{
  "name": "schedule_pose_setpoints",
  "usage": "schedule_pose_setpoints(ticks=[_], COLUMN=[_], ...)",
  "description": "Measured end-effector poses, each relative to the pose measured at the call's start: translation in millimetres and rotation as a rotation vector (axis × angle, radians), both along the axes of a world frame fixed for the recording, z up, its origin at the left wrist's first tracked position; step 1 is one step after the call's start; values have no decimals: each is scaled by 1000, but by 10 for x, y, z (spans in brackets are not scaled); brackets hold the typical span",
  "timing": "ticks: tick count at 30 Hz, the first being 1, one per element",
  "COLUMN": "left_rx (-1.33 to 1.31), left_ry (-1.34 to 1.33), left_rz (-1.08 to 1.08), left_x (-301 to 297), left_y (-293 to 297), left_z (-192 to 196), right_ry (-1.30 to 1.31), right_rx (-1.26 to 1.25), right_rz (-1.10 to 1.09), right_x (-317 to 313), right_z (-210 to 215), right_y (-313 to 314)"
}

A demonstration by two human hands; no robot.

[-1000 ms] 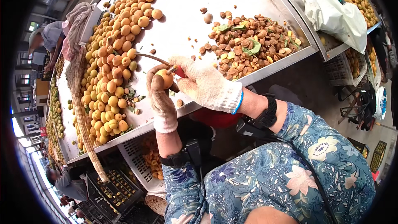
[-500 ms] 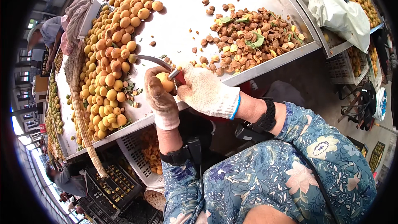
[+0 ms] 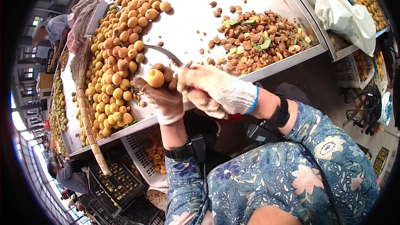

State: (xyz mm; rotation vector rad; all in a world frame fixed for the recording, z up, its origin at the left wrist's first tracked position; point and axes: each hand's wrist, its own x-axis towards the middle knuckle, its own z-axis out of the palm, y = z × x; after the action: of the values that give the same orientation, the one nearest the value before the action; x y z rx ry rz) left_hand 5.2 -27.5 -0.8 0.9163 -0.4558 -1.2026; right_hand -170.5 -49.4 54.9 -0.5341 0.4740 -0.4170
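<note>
Both gloved hands meet just above the table edge (image 3: pixel 287 60). The left hand (image 3: pixel 164 96) is cupped, fingers curled upward. The right hand (image 3: pixel 212 89) is clenched beside it, touching it. Floral-sleeved forearms rise from below.

One head-worn fisheye view — looking steeply down, close over the metal table (image 3: pixel 196 21).

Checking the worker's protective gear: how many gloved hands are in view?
2. The left hand in a brownish knit glove holds an orange apricot; the right hand in a white knit glove grips a curved metal blade beside it.
</note>
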Motion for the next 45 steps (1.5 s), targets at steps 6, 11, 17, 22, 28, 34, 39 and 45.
schedule_pose_setpoints(ticks=[6,11,17,22,28,34,39,45], left_rx=[-28,33,6,15,-38,-81,-87,20], left_ry=[-549,-319,-411,-412,-285,-284,-555,-299], left_rz=[148,142,241,223,173,124,21,158], left_x=[-104,-200,-347,-285,-202,-168,-224,-354], left_y=[-74,-46,-53,-15,25,33,5,51], left_z=[19,168,294,228,78,15,185,49], right_ry=[513,654,652,640,664,687,761,904], right_rx=[-1041,-1126,-1113,-1123,-1084,-1141,-1181,-1252], right_rz=[-350,-262,-304,-279,-241,-313,-206,-221], right_x=[169,127,147,186,270,277,149,227], right_z=[-398,-195,-189,-250,-246,-287,-218,-235], right_y=[-6,96,112,112,219,166,-75,13])
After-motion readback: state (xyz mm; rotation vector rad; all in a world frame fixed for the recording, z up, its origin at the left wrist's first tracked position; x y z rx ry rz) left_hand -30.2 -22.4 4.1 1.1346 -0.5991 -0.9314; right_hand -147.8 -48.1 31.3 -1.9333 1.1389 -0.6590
